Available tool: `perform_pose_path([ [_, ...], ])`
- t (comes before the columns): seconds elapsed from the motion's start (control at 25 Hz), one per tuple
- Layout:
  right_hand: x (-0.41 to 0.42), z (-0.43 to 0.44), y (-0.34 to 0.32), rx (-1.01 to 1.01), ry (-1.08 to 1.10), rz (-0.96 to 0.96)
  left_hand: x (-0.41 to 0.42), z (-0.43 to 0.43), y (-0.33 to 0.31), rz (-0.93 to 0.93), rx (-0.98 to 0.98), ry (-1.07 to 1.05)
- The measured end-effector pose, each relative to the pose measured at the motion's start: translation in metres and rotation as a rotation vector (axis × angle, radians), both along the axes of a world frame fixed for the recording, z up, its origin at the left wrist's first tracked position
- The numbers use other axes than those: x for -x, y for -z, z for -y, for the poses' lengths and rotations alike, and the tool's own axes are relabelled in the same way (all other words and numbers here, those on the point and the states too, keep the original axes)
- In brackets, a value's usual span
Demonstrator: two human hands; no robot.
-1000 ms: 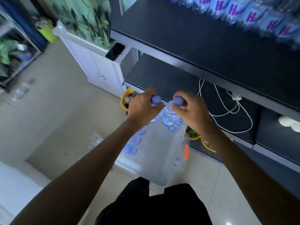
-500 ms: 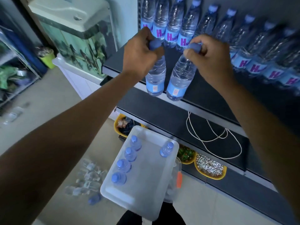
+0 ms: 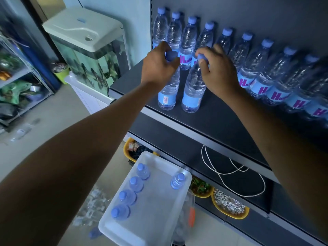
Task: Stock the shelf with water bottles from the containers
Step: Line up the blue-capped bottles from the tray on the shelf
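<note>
A dark shelf (image 3: 218, 121) carries a back row of water bottles (image 3: 262, 71) along its rear panel. On the floor below, a clear plastic container (image 3: 159, 210) holds five more bottles. Near the shelf's front edge two bottles stand side by side, apart. The left hand (image 3: 158, 68) is closed over the cap of the left bottle (image 3: 168, 93), directly beneath it; the right hand (image 3: 218, 73) grips the cap of the right bottle (image 3: 193, 93).
</note>
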State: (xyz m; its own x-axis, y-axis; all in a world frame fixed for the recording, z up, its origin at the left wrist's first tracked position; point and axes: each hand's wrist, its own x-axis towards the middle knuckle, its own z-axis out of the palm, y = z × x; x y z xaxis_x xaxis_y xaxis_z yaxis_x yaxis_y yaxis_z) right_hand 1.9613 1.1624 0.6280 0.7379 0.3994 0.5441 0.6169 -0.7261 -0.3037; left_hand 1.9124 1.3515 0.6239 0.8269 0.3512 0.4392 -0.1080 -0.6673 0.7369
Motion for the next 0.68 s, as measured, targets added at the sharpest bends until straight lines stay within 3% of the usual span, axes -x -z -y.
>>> perform_pose_path([
  [0.16,0.001,0.007,0.006,0.047,0.004,0.074,-0.012,0.003,0.01,0.047,0.032,-0.007],
  [0.36,0.0,0.009,0.019,0.001,-0.015,-0.032,-0.006,-0.005,0.035,0.058,0.091,0.017],
  [0.52,-0.008,0.014,0.037,-0.168,-0.102,-0.121,0.013,-0.015,0.094,-0.17,0.089,0.058],
  [0.68,-0.005,0.011,0.064,-0.455,-0.132,-0.275,0.018,-0.016,0.124,-0.217,0.154,0.045],
])
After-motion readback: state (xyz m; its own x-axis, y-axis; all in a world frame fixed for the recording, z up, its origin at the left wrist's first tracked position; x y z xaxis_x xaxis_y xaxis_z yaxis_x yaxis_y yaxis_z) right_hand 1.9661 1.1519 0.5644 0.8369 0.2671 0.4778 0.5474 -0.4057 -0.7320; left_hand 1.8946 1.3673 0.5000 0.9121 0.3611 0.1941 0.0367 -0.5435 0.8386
